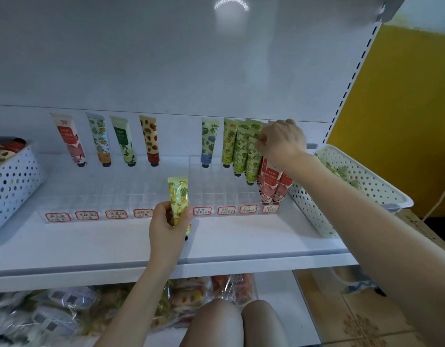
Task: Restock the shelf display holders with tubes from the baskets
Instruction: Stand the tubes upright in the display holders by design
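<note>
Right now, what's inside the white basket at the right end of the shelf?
Light green tubes show along the far side of the white basket. The right forearm crosses over it and its near wall hides the bottom, so the count cannot be told.

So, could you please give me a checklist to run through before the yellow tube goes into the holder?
1. Left hand grips the yellow tube securely: ok.
2. Yellow tube upright, cap down like the shelved ones: ok.
3. Free slots in the clear holder: ok.
4. Holder label matches this tube: cannot tell, writing too small.
5. Right hand out of the way: not ok, it pinches a green tube in the holder.
6. Right basket has stock: ok.
</note>
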{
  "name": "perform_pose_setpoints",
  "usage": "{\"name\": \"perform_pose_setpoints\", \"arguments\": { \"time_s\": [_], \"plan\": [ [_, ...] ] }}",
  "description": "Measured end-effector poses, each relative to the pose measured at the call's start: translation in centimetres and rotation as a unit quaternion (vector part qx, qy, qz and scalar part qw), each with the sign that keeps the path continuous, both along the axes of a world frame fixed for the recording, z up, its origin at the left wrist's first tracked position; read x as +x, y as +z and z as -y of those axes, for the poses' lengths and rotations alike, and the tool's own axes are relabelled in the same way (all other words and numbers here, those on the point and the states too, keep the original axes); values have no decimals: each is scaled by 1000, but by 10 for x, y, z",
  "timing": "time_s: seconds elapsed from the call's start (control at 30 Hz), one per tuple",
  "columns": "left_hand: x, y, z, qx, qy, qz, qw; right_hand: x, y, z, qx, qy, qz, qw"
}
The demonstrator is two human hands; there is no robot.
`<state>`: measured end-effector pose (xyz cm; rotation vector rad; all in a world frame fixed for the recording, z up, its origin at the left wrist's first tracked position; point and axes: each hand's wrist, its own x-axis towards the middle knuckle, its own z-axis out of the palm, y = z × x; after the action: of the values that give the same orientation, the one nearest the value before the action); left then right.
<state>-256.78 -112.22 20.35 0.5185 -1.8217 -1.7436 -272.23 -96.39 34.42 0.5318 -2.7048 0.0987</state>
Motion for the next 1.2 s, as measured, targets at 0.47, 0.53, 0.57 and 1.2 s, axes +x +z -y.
{"name": "perform_pose_setpoints", "arguments": {
  "time_s": [0.47, 0.53, 0.57, 1.2],
  "plan": [
    [0, 1, -1, -23, 1, 3, 1000, 5, 0, 6, -9, -31, 19, 999],
    [0, 1, -1, -22, 1, 2, 1000, 6, 1, 7, -4, -34, 23, 999],
    [0, 1, -1, -20, 0, 2, 1000, 6, 1, 8, -3, -37, 25, 999],
    [0, -1, 1, -41, 0, 6, 999, 8, 10, 10, -12, -45, 43, 998]
  ]
}}
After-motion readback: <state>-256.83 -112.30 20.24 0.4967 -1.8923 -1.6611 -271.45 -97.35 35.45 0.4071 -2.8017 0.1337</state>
